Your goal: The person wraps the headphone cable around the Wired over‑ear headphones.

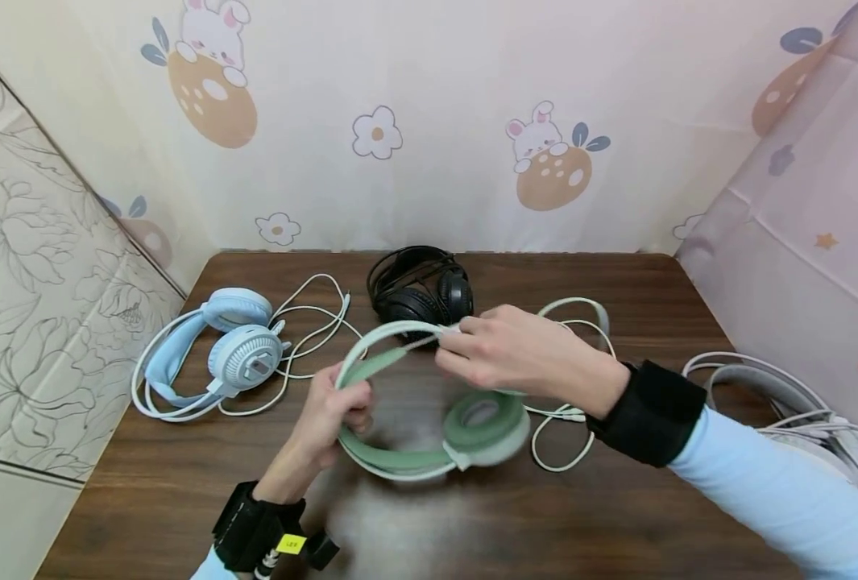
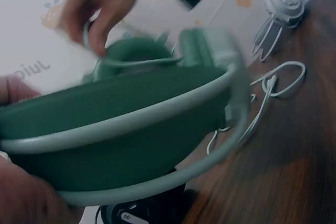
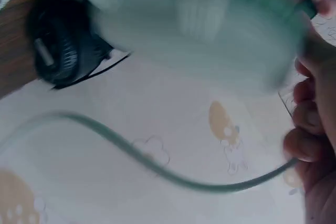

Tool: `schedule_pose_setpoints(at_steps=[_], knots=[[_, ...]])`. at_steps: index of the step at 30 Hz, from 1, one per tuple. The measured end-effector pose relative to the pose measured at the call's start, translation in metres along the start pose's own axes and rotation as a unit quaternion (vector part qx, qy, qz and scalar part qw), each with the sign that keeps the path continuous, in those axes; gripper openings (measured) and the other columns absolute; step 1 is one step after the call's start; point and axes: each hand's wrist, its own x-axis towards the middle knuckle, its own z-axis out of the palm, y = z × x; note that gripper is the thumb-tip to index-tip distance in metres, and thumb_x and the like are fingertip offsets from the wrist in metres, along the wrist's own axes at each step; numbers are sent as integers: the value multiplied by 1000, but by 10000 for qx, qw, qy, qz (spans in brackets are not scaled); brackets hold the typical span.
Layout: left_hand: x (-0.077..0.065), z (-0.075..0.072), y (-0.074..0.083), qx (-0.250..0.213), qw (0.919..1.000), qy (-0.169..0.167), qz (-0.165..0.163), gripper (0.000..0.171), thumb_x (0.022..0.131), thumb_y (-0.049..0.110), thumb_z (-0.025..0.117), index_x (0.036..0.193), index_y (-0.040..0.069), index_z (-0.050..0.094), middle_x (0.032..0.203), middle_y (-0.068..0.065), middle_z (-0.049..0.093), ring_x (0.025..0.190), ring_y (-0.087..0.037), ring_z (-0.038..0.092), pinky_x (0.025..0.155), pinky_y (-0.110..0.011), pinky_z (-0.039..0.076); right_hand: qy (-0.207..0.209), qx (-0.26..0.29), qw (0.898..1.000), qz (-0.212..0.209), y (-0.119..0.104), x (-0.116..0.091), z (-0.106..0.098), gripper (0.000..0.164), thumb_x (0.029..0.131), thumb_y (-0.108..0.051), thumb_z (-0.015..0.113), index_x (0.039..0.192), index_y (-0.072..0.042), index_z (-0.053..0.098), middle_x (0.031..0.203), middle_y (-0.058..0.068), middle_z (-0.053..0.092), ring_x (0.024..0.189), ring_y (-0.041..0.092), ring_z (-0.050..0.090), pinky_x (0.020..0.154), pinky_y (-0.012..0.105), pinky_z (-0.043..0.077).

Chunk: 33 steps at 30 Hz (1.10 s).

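My left hand grips the padded headband of green headphones, fingers curled round the band. The headphones are up over the table, one round ear cup facing me. Beyond them my right hand pinches a pale green cable, which trails away in a curve in the right wrist view. In the left wrist view, part of that cable runs across the front of an ear cup, below the right hand. The headphones are blurred in the right wrist view.
Light blue headphones with a looped white cable lie on the left of the brown table. Black headphones sit at the back, behind the right hand. White headphones with cable round them are at the right edge, partly behind the sleeve.
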Motion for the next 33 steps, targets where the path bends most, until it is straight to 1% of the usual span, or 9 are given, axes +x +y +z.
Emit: schedule_pose_setpoints(at_steps=[3, 6, 9, 13, 17, 20, 26, 29, 33], knots=[[0, 3, -3, 12, 9967, -801, -103, 19, 76, -7, 44, 75, 11, 39, 54, 9, 26, 45, -5, 20, 44, -24, 17, -875, 1732, 9789, 643, 14, 13, 4, 28, 81, -35, 74, 78, -16, 54, 70, -8, 48, 56, 8, 48, 49, 24, 39], [1, 2, -4, -251, 9899, -1392, -81, 20, 77, -7, 42, 73, 12, 39, 56, 7, 21, 46, -6, 16, 43, -25, 13, -1431, 3897, 8955, 1606, 32, 14, 11, 30, 73, -42, 81, 75, -23, 58, 67, -13, 52, 58, 3, 47, 54, 22, 40], [2, -4, -7, -862, 9783, -1881, -15, 24, 76, -8, 39, 70, 14, 33, 59, 4, 17, 46, -7, 12, 43, -27, 8, -1482, 5150, 8158, 2175, 48, 2, 25, 17, 80, -38, 77, 80, -24, 66, 68, -10, 58, 60, 4, 50, 56, 21, 43], [5, -14, -11, -2054, 9502, -2341, 111, 27, 74, -9, 35, 69, 14, 24, 60, 3, 15, 45, -8, 10, 43, -26, 6, -909, 5390, 7882, 2828, 62, -31, 51, 8, 91, -27, 67, 86, -22, 71, 68, -1, 60, 56, 6, 47, 54, 21, 41], [7, -23, -12, -3439, 9016, -2623, 86, 27, 77, -5, 39, 70, 16, 22, 60, 5, 16, 46, -6, 12, 45, -20, 9, -540, 5092, 7805, 3586, 56, -67, 73, 14, 97, -17, 59, 91, -18, 72, 70, 2, 61, 53, 4, 44, 50, 21, 39], [9, -28, -12, -4286, 8665, -2557, 53, 27, 78, 0, 42, 72, 16, 22, 61, 6, 16, 47, -5, 14, 47, -18, 11, -326, 4639, 8053, 3678, 34, -84, 85, 15, 97, -11, 57, 92, -15, 70, 68, -3, 58, 53, 0, 43, 48, 20, 38], [13, -36, -6, -5395, 8222, -1807, 170, 22, 75, 3, 42, 71, 17, 25, 61, 9, 18, 48, -3, 17, 49, -18, 15, 220, 2938, 9212, 2539, -27, -89, 86, 9, 93, -13, 62, 85, -17, 62, 70, -14, 53, 60, -4, 48, 54, 19, 44], [15, -37, -3, -5557, 8177, -1491, 192, 23, 74, 4, 42, 69, 17, 24, 59, 10, 17, 48, -3, 16, 49, -18, 15, 364, 2567, 9427, 2099, -52, -78, 72, 12, 95, -20, 62, 83, -18, 58, 69, -15, 48, 58, -5, 44, 52, 15, 42], [16, -35, -4, -5271, 8431, -1020, 320, 31, 73, 3, 44, 65, 19, 19, 57, 9, 15, 47, -4, 14, 49, -19, 13, 651, 2580, 9478, 1755, -69, -58, 48, 16, 96, -22, 60, 82, -17, 56, 68, -15, 46, 55, -5, 39, 51, 10, 36]])
